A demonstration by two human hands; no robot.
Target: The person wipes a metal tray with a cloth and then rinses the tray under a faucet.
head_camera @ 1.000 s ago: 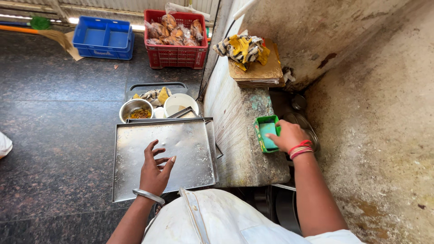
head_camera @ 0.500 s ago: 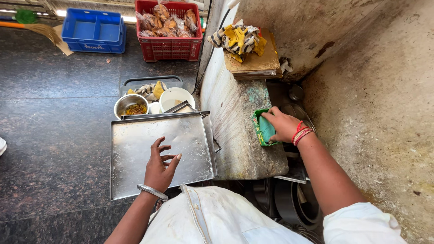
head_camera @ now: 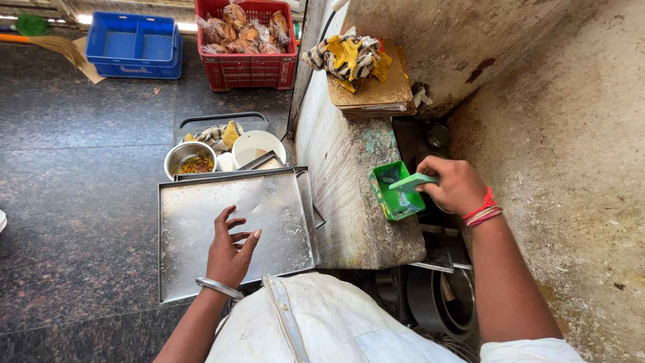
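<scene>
Green scrub pad (head_camera: 413, 182) pinched in my right hand (head_camera: 457, 186), long axis level, pointing left over the green soap box (head_camera: 396, 193) on the worn counter (head_camera: 342, 195) | my left hand (head_camera: 228, 249) spread flat, empty, on the steel tray (head_camera: 201, 215), well left of the pad

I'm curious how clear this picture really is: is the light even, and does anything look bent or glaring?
Head view: daylight, fairly even and sharp; the metal tray under the left hand gives a soft sheen, no harsh glare; floor and wall edges bow outward as with a wide lens; the right hand by the green box is crisp.
</scene>
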